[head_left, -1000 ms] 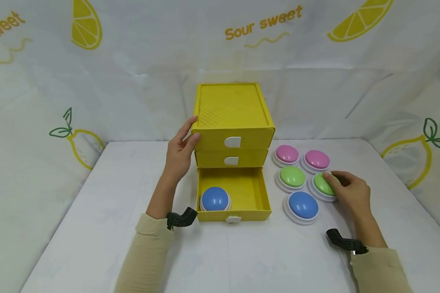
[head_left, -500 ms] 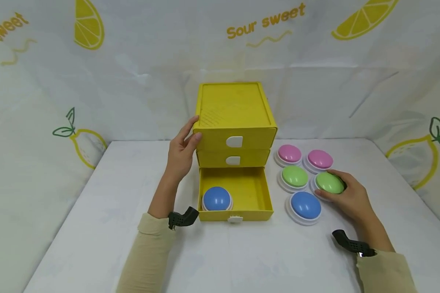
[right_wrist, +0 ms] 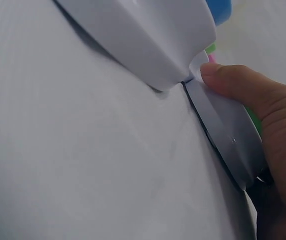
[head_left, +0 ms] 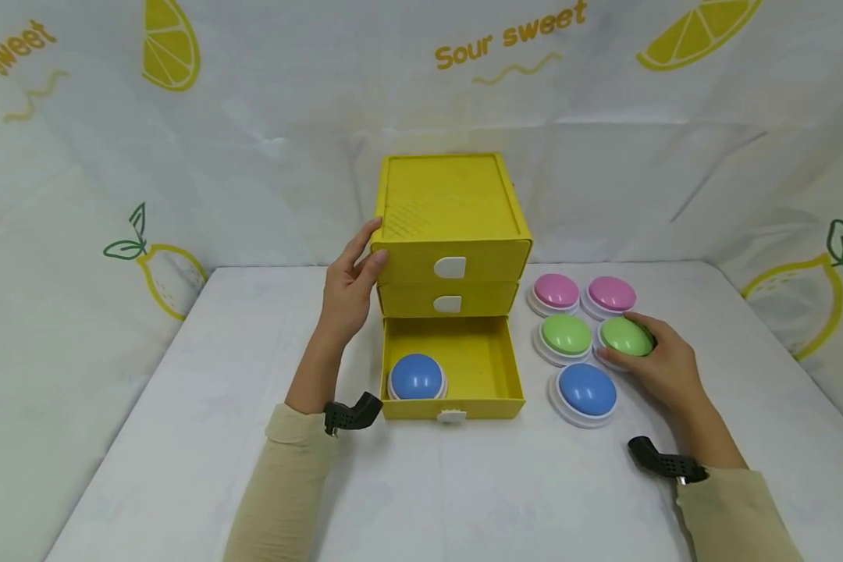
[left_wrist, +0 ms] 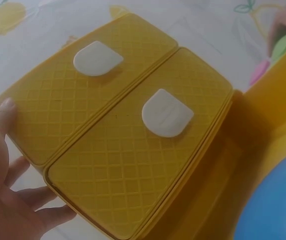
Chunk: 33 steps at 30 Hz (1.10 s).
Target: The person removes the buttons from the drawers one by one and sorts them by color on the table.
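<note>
My left hand (head_left: 346,298) holds the front left edge of a yellow drawer cabinet (head_left: 453,195). In the left wrist view the thumb lies on its waffle-patterned front (left_wrist: 103,165), the other fingers along the side. The bottom drawer (head_left: 481,363) is pulled out, with a blue dome push button (head_left: 417,376) in its front left corner. To the right, my right hand (head_left: 667,363) grips a green dome push button (head_left: 625,336) by its white base, thumb on the near side and fingers beyond. In the right wrist view that base (right_wrist: 227,130) sits at the tabletop, against a neighbouring white base.
Two pink push buttons (head_left: 556,291) stand behind the held one. Another green button (head_left: 566,334) is on its left, and a second blue button (head_left: 586,389) is nearer the front. A white lemon-print cloth (head_left: 288,156) hangs behind the white table (head_left: 421,499).
The right thumb has come down from the green button's top to its near side, and the hand now grips round the base. The left hand stays on the cabinet.
</note>
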Motion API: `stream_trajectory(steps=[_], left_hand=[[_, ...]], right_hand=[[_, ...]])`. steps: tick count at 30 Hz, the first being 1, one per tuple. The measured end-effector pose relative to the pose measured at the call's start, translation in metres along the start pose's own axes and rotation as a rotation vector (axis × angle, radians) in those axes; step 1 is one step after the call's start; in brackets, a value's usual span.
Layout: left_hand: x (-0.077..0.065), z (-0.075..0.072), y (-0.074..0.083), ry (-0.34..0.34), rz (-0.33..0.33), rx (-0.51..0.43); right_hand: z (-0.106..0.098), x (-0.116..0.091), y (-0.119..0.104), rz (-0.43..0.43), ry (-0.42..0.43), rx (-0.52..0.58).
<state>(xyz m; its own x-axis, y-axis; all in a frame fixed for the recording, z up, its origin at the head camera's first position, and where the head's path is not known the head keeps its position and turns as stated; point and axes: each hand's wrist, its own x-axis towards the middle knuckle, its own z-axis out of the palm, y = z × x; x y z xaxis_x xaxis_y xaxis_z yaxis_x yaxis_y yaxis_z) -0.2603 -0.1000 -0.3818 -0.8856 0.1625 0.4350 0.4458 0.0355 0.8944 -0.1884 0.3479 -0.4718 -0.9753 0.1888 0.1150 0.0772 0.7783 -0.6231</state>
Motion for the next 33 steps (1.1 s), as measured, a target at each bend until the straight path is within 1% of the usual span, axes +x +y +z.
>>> stream_trajectory(steps=[7,9,11,13,15,17,18,19,22,24,26,28,31,33], left_hand=[[0.0,-0.001,-0.001,0.002,0.0,-0.004],[0.0,-0.001,0.0,-0.002,-0.004,-0.001],[0.0,-0.002,0.0,-0.009,-0.006,0.001],[0.0,-0.002,0.001,-0.01,-0.008,0.004],[0.0,-0.002,0.001,-0.009,-0.006,0.005],[0.0,-0.002,0.0,-0.005,-0.005,0.007],[0.001,-0.001,0.0,-0.003,-0.003,0.007],[0.001,-0.001,0.0,-0.004,-0.001,0.006],[0.002,0.002,0.0,-0.006,0.005,-0.004],[0.002,0.004,0.0,-0.01,0.005,-0.012],[0.003,0.005,0.0,-0.015,0.004,-0.018],[0.002,0.005,0.0,-0.02,0.002,-0.021],[0.002,0.002,0.0,-0.01,0.006,-0.008],[0.0,-0.001,-0.001,-0.002,0.005,0.002]], right_hand=[[0.003,0.002,-0.001,0.001,-0.004,0.011],[0.003,0.001,-0.002,-0.022,0.002,0.003],[0.002,-0.001,-0.007,-0.064,0.04,-0.001],[0.0,-0.003,-0.018,-0.117,0.116,0.024],[-0.003,-0.006,-0.038,-0.186,0.196,0.07],[-0.008,-0.01,-0.063,-0.268,0.225,0.104],[-0.009,-0.012,-0.075,-0.318,0.217,0.109],[-0.009,-0.014,-0.087,-0.368,0.192,0.101],[-0.001,-0.024,-0.118,-0.504,0.066,0.05],[0.01,-0.03,-0.136,-0.549,-0.031,0.037],[0.023,-0.037,-0.155,-0.53,-0.148,0.067],[0.038,-0.042,-0.173,-0.494,-0.263,0.066],[0.061,-0.044,-0.196,-0.468,-0.425,-0.01],[0.077,-0.041,-0.208,-0.473,-0.494,-0.075]])
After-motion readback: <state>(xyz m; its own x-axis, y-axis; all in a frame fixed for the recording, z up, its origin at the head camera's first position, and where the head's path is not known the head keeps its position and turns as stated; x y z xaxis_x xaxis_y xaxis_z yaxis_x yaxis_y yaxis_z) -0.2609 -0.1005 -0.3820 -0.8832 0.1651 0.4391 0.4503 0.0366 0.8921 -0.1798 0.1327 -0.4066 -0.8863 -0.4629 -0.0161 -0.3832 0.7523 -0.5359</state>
